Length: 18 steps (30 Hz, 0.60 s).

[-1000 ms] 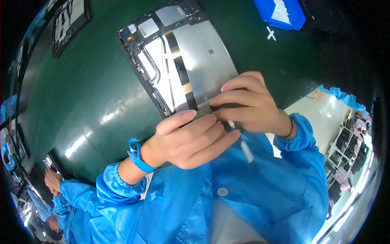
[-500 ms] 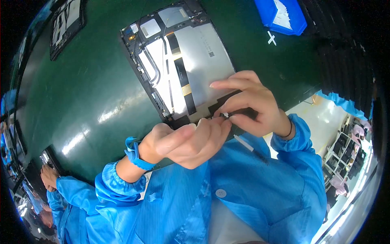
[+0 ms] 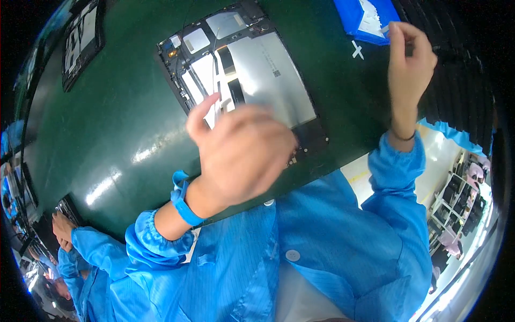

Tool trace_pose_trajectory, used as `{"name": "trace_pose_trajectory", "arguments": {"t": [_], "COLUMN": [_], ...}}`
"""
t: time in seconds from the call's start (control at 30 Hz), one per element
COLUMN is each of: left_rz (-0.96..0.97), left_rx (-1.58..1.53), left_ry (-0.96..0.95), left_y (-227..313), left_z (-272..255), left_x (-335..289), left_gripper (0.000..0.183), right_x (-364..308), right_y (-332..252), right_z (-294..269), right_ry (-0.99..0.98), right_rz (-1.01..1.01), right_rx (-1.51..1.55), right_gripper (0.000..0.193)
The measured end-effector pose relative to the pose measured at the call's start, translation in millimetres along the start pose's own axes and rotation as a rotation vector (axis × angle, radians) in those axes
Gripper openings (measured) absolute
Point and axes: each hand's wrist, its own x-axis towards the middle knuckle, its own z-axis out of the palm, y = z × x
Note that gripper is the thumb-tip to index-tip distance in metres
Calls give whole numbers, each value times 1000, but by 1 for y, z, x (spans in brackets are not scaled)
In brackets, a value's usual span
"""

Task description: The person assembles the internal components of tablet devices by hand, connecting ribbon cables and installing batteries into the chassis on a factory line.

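A tablet-like device (image 3: 289, 80) with its back off lies on the green table, its silver panel, white strips and thin cables exposed. Over its lower left part hovers my left hand (image 3: 241, 153), smeared by motion; one digit points away from the rest, and the other fingertips are hidden. My right hand (image 3: 410, 70) is at the near right corner of a blue bin (image 3: 350, 16), thumb and forefinger pinched together. White strips (image 3: 370, 20) fill the bin. Something pale shows beside the pinched fingertips, too small to name. Crossed white strips (image 3: 358, 50) lie beside the bin.
Another opened device (image 3: 81, 43) lies at the far left of the green table (image 3: 134, 107). A co-worker's hands (image 3: 63, 228) rest by a dark device at the lower left. Black ribbed material (image 3: 456, 91) borders the right side.
My hands have parted from their shared grip at the device's near edge. The right one moved up and right to the blue bin; the left one rose and shifted over the device.
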Motion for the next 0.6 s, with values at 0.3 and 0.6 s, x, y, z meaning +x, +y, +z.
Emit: {"name": "trace_pose_trajectory", "arguments": {"t": [0.3, 0.6], "left_rz": [-350, -224], "left_rx": [10, 154], "left_ry": [-25, -13], "left_y": [-23, -25], "left_z": [5, 3], "left_x": [10, 8], "left_gripper": [11, 13], "right_x": [-80, -114], "right_y": [-90, -117], "right_z": [-9, -1], "right_ry": [-231, -283], "right_rz": [-583, -426], "right_rx": [226, 199], "right_gripper": [25, 23]}}
